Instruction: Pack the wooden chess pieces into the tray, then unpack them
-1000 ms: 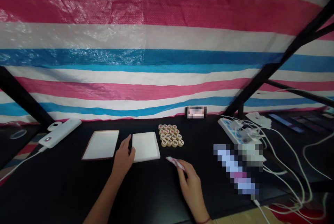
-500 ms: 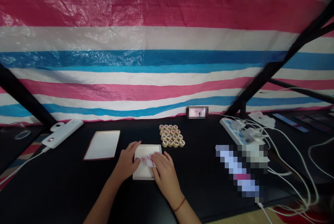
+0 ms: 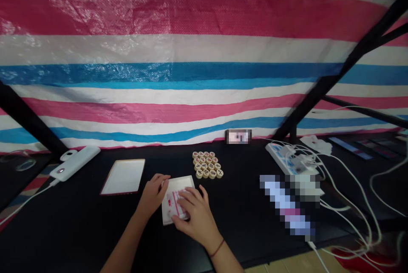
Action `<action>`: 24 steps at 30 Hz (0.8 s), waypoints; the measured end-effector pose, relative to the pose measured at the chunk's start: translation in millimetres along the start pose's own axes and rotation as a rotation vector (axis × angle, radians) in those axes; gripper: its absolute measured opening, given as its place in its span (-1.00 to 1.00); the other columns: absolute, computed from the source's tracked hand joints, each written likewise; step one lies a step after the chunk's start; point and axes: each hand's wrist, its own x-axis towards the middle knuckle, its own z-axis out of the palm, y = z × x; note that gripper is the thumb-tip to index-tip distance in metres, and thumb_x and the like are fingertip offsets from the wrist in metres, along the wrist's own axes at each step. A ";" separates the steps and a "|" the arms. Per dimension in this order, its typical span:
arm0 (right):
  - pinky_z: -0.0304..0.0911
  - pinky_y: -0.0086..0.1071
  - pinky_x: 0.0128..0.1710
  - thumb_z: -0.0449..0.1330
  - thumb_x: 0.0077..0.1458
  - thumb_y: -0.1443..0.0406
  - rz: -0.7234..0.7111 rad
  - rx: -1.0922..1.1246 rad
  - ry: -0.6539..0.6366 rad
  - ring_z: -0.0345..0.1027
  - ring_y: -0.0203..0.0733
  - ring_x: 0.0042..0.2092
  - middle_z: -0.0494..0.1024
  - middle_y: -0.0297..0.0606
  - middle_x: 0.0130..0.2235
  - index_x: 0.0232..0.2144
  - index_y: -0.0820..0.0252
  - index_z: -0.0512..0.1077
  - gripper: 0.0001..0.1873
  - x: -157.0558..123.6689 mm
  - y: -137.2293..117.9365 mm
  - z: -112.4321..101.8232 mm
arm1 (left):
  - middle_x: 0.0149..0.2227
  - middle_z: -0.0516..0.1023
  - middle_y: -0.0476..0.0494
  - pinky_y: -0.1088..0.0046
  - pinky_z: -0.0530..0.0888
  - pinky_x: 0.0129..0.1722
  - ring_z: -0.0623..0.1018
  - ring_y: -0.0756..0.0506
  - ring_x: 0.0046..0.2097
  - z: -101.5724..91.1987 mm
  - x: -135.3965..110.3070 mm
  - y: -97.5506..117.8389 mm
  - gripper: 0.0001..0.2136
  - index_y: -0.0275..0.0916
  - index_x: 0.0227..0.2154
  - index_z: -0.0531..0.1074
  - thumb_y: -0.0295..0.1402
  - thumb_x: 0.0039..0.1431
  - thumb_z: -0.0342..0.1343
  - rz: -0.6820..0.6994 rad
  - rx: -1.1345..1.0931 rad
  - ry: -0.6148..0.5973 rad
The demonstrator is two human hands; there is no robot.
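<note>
A shallow white box (image 3: 188, 181) lies on the black table, turned slightly. My left hand (image 3: 153, 194) is at its left rim, thumb over the edge and fingers along the outside, closed on it. Inside the box is a thin white sheet with red print (image 3: 174, 203); whether it is paper or plastic I cannot tell. My right hand (image 3: 198, 213) rests over this sheet with fingers spread, covering its right part. Beyond the box, several round Chinese chess pieces (image 3: 208, 165) stand in rows, red characters at the back and dark ones in front.
A second shallow box part with a white inside (image 3: 124, 176) lies to the left. Further left is a white elongated device (image 3: 75, 163) with a cable. A phone-like object (image 3: 238, 136) stands at the back. A power strip (image 3: 282, 158) with tangled white cables is on the right.
The crumpled sheet now lies flatter in the box, its red print showing more. My right hand has spread over it. The box has turned a little and come slightly nearer.
</note>
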 end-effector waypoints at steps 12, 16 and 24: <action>-0.29 0.01 0.25 0.17 0.12 0.26 -0.030 -0.030 0.106 0.33 -0.08 -0.04 0.56 -0.30 -0.28 -0.36 0.10 0.47 -0.91 -2.4 -6.0 -8.3 | -0.31 0.56 -0.14 0.31 0.36 -0.15 0.48 -0.13 -0.22 1.2 -2.2 3.9 -0.70 -0.20 -0.33 0.54 -0.36 0.27 -0.13 -0.054 0.267 0.105; -0.26 -0.05 0.26 0.21 0.09 0.26 -0.056 -0.035 0.086 0.34 -0.16 -0.10 0.54 -0.34 -0.29 -0.38 0.11 0.46 -0.93 -1.7 -9.1 -6.1 | -0.32 0.55 -0.10 0.35 0.32 -0.20 0.49 -0.11 -0.23 -0.6 -3.3 7.6 -0.76 -0.18 -0.38 0.52 -0.37 0.24 -0.06 -0.072 0.304 0.045; -0.19 -0.07 0.22 0.19 0.11 0.24 -0.041 -0.055 0.135 0.34 -0.17 -0.14 0.52 -0.31 -0.28 -0.34 0.10 0.47 -0.91 -0.5 -4.1 -1.3 | -0.28 0.55 -0.07 0.36 0.30 -0.19 0.49 -0.09 -0.20 -2.8 -3.2 8.5 -0.78 -0.17 -0.35 0.52 -0.37 0.25 -0.05 -0.101 0.324 -0.017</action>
